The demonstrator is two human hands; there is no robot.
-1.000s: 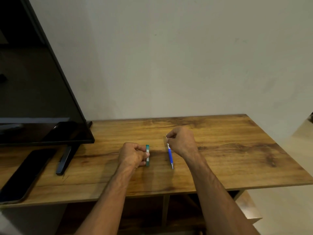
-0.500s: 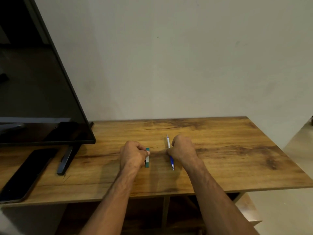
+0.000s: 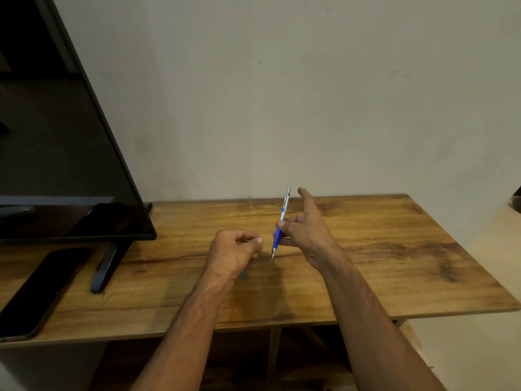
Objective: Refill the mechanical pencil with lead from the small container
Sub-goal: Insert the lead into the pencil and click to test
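My right hand [image 3: 308, 235] holds the mechanical pencil [image 3: 285, 206] above the wooden table [image 3: 394, 249]. Thumb and middle fingers pinch its blue barrel, and the index finger points away. The pencil is tilted, with its metal tip down and its silver cap end up and away from me. My left hand [image 3: 231, 252] is a closed fist just left of the pencil tip. It covers the small green lead container [image 3: 243, 275], of which only the lower end shows below the palm.
A large dark TV screen [image 3: 56, 136] stands at the left on a black foot [image 3: 104, 266]. A black phone [image 3: 36, 289] lies flat near the table's left front corner. A bare wall rises behind the table.
My right hand has picked the pencil up off the table and tilted it upright. My left hand has closed further over the green container, hiding most of it.
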